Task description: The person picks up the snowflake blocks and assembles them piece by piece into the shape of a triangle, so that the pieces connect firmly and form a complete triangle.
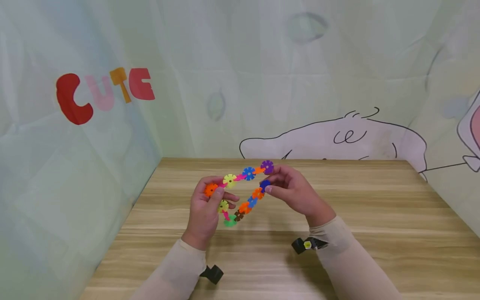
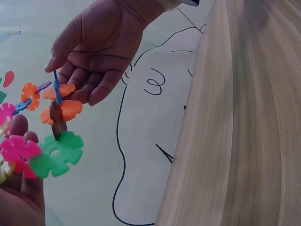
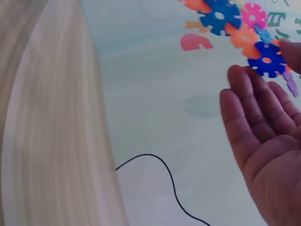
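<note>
A chain of notched plastic snowflake discs point(image 1: 248, 173), linked edge to edge, hangs in a bent loop between both hands above the table. At its left end my left hand point(image 1: 204, 208) pinches an orange disc point(image 1: 211, 190) between thumb and fingers. My right hand point(image 1: 296, 189) pinches a dark blue disc point(image 3: 266, 60) at one end of the chain. A purple disc point(image 1: 267, 167), at the other end, lies right at the right index finger. The lower strand has a green disc point(image 2: 56, 154) and a brown disc point(image 2: 57, 120).
Under the hands is a wood-grain table point(image 1: 375, 200). A pale fabric backdrop point(image 1: 187, 83) with coloured letters and a line drawing rises behind it and along the left side. Small black cameras point(image 1: 215, 274) sit on both wrists.
</note>
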`<control>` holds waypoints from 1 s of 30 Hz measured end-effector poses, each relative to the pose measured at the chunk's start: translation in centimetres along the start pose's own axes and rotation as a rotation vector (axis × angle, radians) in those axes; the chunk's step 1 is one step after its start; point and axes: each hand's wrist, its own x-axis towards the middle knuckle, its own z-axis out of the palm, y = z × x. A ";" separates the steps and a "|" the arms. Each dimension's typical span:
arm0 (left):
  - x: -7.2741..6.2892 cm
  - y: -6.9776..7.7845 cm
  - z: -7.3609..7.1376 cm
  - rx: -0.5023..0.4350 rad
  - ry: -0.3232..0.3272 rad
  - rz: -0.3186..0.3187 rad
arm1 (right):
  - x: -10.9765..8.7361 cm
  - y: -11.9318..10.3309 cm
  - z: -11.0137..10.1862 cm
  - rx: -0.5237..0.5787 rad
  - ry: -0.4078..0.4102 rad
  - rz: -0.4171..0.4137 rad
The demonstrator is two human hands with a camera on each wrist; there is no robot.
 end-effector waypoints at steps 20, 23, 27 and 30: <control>-0.1 -0.1 0.0 0.092 -0.111 0.017 | -0.1 0.3 0.5 0.120 0.138 -0.193; -0.2 -0.3 0.0 0.088 -0.136 0.022 | -0.1 0.3 0.5 0.132 0.138 -0.210; -0.1 -0.4 0.0 0.101 -0.160 0.023 | -0.2 0.4 0.4 0.118 0.150 -0.214; -0.1 -0.5 0.0 0.086 -0.188 0.025 | -0.2 0.4 0.4 0.114 0.159 -0.227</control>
